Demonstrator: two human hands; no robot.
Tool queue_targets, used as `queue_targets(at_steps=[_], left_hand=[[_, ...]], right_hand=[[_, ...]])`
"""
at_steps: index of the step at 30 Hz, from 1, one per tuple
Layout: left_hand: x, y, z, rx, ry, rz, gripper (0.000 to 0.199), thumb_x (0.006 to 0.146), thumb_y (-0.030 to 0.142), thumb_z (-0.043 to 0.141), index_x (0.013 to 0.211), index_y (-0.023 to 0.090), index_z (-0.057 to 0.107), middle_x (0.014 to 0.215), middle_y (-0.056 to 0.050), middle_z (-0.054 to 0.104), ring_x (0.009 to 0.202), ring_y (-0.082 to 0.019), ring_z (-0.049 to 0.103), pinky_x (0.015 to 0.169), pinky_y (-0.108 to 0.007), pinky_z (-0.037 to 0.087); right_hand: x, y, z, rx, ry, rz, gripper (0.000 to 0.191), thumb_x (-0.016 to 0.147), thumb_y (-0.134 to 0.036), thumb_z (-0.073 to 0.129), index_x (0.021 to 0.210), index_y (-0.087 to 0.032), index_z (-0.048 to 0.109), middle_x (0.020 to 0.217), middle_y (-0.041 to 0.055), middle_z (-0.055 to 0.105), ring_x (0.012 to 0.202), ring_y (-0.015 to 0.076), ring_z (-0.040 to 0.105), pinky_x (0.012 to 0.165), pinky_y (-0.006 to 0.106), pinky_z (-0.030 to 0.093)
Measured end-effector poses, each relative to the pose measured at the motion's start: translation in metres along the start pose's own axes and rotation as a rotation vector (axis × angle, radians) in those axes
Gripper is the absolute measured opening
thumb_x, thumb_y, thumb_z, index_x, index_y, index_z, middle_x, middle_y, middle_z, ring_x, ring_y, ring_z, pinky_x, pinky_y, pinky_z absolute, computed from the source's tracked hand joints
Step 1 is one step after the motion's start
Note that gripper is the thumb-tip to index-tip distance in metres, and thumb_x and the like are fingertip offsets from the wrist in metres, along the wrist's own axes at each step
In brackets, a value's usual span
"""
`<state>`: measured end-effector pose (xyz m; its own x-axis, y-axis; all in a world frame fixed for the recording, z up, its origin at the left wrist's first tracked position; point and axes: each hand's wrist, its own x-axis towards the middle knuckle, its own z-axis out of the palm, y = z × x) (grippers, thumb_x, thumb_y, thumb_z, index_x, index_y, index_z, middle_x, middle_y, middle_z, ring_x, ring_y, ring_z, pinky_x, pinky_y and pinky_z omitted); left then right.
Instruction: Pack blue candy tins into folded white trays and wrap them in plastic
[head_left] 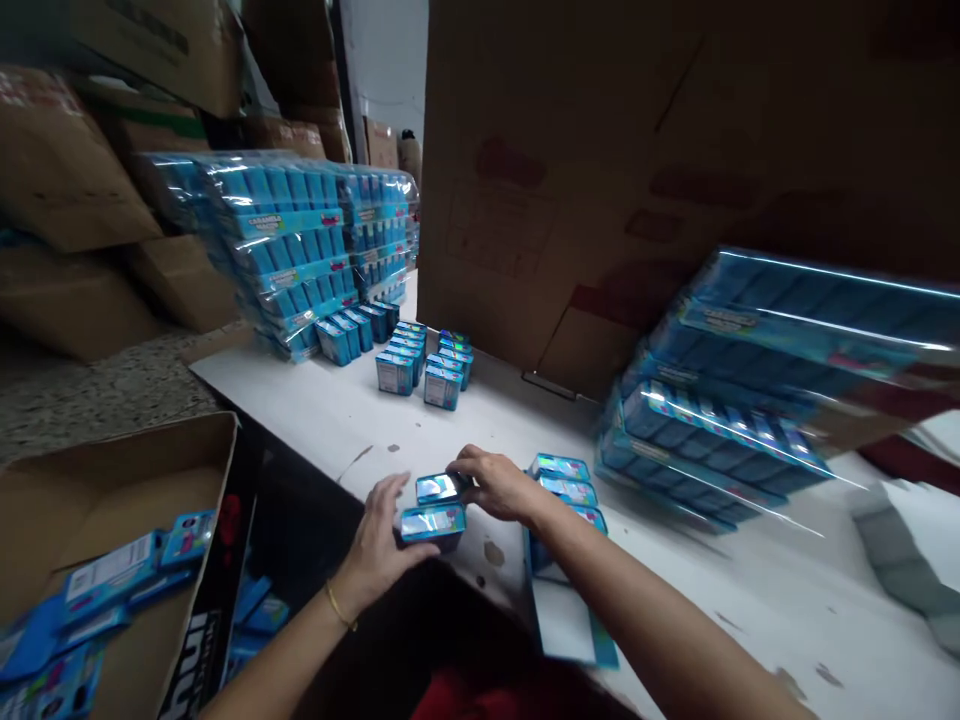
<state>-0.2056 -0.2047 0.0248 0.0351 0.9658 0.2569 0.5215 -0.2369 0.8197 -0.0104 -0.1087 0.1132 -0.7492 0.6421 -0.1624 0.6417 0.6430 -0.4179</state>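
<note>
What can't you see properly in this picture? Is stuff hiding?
All in the head view:
Right end of the farther small box: the right hand covers it.
Part of the boxes in the tray: behind the right forearm.
Small print on the wrapped packs at right: blurred, with shine on the plastic.
Rest of the carton at lower left: cut off by the picture's edges.

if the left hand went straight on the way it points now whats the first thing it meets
The left hand would probably first meet the nearer small glossy blue rectangular box, framed by its thumb and fingers; whether they already touch is hard to judge.
</note>
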Motion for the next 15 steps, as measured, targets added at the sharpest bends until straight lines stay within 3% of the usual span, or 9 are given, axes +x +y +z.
queue_targets(at_steps=[2, 3, 6, 9, 12, 15], left_hand=[[-0.001, -0.001, 0.008, -0.15, -0.079, -0.037, 0.096, 0.057, 0.035, 0.073, 0.133, 0.024, 0.016, 0.139, -0.014, 0.023, 0.126, -0.03, 0.026, 0.101, -0.048, 0.027], [0.001, 0.0, 0.012, -0.267, -0.13, -0.078, 0.099, 0.057, 0.034, 0.073, 0.135, 0.024, 0.011, 0.139, -0.014, 0.022, 0.125, -0.03, 0.028, 0.101, -0.048, 0.027], [0.009, 0.009, 0.026, -0.566, -0.179, -0.211, 0.097, 0.057, 0.031, 0.073, 0.134, 0.022, 0.013, 0.128, -0.015, 0.042, 0.112, -0.028, 0.046, 0.094, -0.045, 0.037], [0.016, 0.014, 0.038, -0.563, -0.079, -0.193, 0.096, 0.045, 0.032, 0.078, 0.126, 0.017, 0.028, 0.114, -0.014, 0.053, 0.102, -0.029, 0.053, 0.089, -0.044, 0.041], [0.013, 0.014, 0.04, -0.47, -0.065, -0.171, 0.089, 0.048, 0.035, 0.077, 0.123, 0.017, 0.032, 0.11, -0.014, 0.056, 0.098, -0.03, 0.055, 0.086, -0.043, 0.043], [-0.004, 0.021, 0.033, -0.361, -0.12, -0.165, 0.083, 0.057, 0.039, 0.07, 0.126, 0.018, 0.029, 0.11, -0.014, 0.055, 0.096, -0.03, 0.056, 0.083, -0.045, 0.045]], right_hand=[[-0.004, -0.003, 0.003, 0.068, -0.042, 0.016, 0.038, 0.079, -0.034, 0.05, 0.114, -0.019, 0.051, 0.107, 0.0074, 0.052, 0.094, 0.0198, 0.052, 0.08, 0.028, 0.038], [-0.005, -0.005, 0.007, 0.11, -0.043, 0.023, 0.047, 0.08, -0.04, 0.048, 0.121, -0.018, 0.045, 0.112, 0.0093, 0.05, 0.099, 0.0211, 0.05, 0.083, 0.03, 0.038], [-0.005, -0.009, 0.023, 0.19, 0.046, 0.009, 0.079, 0.071, -0.059, 0.051, 0.132, -0.014, 0.029, 0.119, 0.0125, 0.044, 0.107, 0.0239, 0.044, 0.09, 0.034, 0.035], [-0.004, -0.012, 0.037, 0.081, 0.143, -0.093, 0.104, 0.052, -0.067, 0.062, 0.132, -0.01, 0.026, 0.118, 0.0153, 0.043, 0.111, 0.0292, 0.038, 0.093, 0.039, 0.033], [-0.006, -0.023, 0.041, -0.074, 0.192, -0.109, 0.1, 0.053, -0.065, 0.063, 0.129, -0.009, 0.03, 0.112, 0.0165, 0.046, 0.104, 0.0304, 0.041, 0.088, 0.044, 0.035], [-0.034, -0.042, 0.037, -0.099, 0.237, -0.07, 0.084, 0.06, -0.058, 0.063, 0.124, -0.012, 0.035, 0.104, 0.0131, 0.05, 0.094, 0.0264, 0.045, 0.08, 0.041, 0.04]])
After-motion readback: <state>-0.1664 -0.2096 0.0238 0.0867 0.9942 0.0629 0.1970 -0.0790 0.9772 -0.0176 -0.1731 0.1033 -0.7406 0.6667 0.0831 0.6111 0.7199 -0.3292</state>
